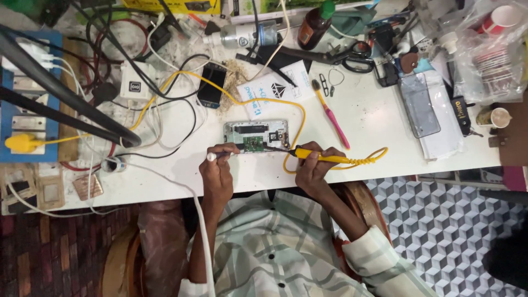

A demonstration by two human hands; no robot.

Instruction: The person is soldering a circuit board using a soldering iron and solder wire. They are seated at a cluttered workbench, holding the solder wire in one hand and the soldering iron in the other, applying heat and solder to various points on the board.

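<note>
Count: 1 opened phone, 1 yellow soldering iron, 1 thin tool.
Your left hand: closed around thin tool.
Your right hand: gripping iron.
Phone: on white table, just beyond both hands.

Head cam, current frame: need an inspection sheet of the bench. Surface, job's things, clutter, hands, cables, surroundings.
Surface: white table, stained and dusty near the far edge.
Job's things: opened phone lying flat with its board exposed; yellow soldering iron, tip at the board; thin tool with a white end.
Clutter: pink toothbrush, scissors, brown bottle, a second phone, clear sleeve, paper cups.
Hands: left hand holds the thin tool; right hand grips the soldering iron.
Cables: yellow cord loops round the opened phone; black and white leads tangled at left.
Surroundings: cube-patterned floor; blue power board.
</note>
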